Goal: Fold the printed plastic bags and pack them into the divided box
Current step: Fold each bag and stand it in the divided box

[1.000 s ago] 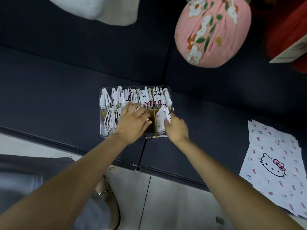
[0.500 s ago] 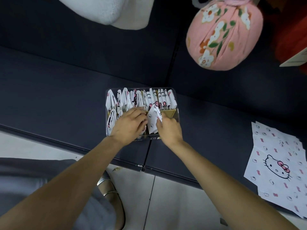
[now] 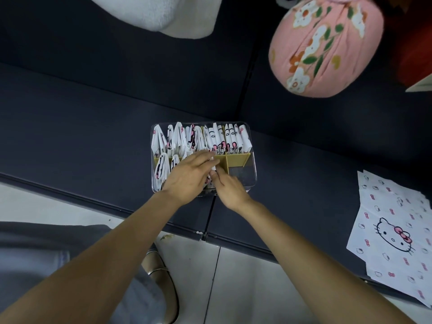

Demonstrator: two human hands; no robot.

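Observation:
A clear divided box (image 3: 253, 160) with a tan divider (image 3: 233, 159) sits on the dark table. Folded printed bags (image 3: 224, 139) stand packed along its back row, and more folded bags (image 3: 161, 171) fill the front-left compartment. The front-right compartment (image 3: 243, 175) holds nothing. My left hand (image 3: 187, 181) lies with straight fingers over the front-left bags, pressing them leftward. My right hand (image 3: 231, 190) sits just right of it at the divider, fingers curled on a folded bag (image 3: 211, 182) that is mostly hidden between the two hands. Flat unfolded bags (image 3: 392, 230) lie stacked at the right.
A pink flowered cloth bundle (image 3: 325, 45) rests at the back right, with a red object (image 3: 413, 43) beside it. A white fluffy item (image 3: 163, 12) is at the back. The table's near edge (image 3: 117, 208) runs just below the box, above tiled floor.
My right hand carried the folded bag from the front-right compartment leftward past the divider into the front-left one. My left hand stayed pressing on the bags there.

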